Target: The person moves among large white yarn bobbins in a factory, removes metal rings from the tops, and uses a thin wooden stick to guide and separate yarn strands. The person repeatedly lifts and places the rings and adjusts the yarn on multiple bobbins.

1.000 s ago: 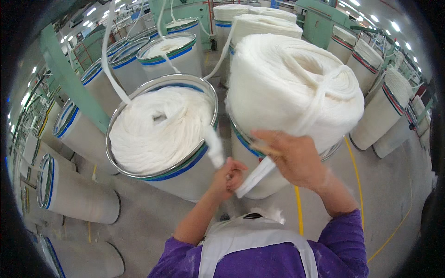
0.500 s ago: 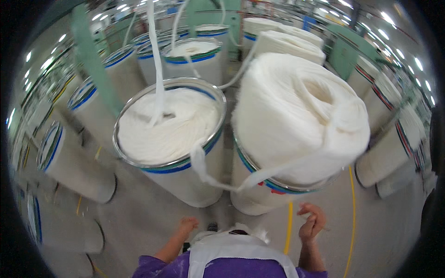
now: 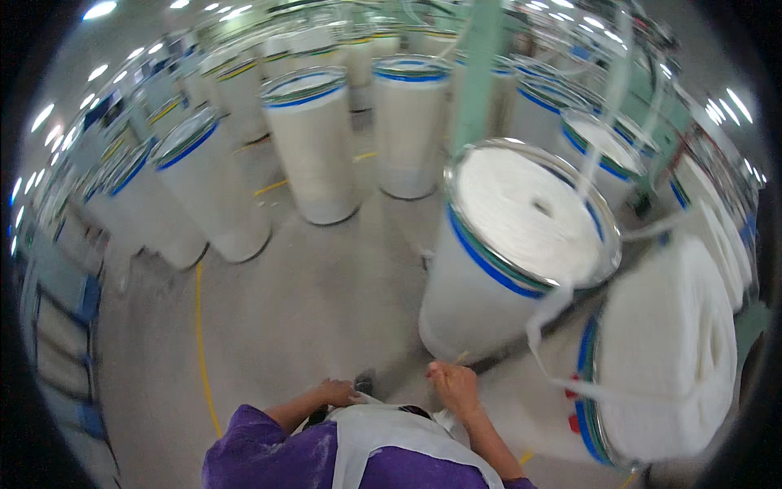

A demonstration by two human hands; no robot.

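Low at my waist, my left hand (image 3: 336, 393) lies against the edge of my white apron (image 3: 379, 440), its fingers curled in; what they hold, if anything, is too small to make out. My right hand (image 3: 456, 387) is closed in front of the nearest tall can (image 3: 481, 301), with a thin pale bit showing by the fingers. Coiled white fibre sliver (image 3: 521, 208) fills that can to its rim. A loose strand of sliver (image 3: 538, 334) droops from the rim toward an overfull roll of sliver (image 3: 668, 350) on the can to the right.
Several tall pale cans with blue bands, such as this one (image 3: 309, 147), stand ahead and to the left. A green post (image 3: 479, 73) rises behind the nearest can. Yellow lines (image 3: 201, 350) mark the grey floor (image 3: 277, 301). Blue-framed racks (image 3: 61, 350) line the far left.
My view has swung left, so the filled cans now sit farther right in the picture. My right hand has come inward toward my waist, and my left hand is now at the apron.
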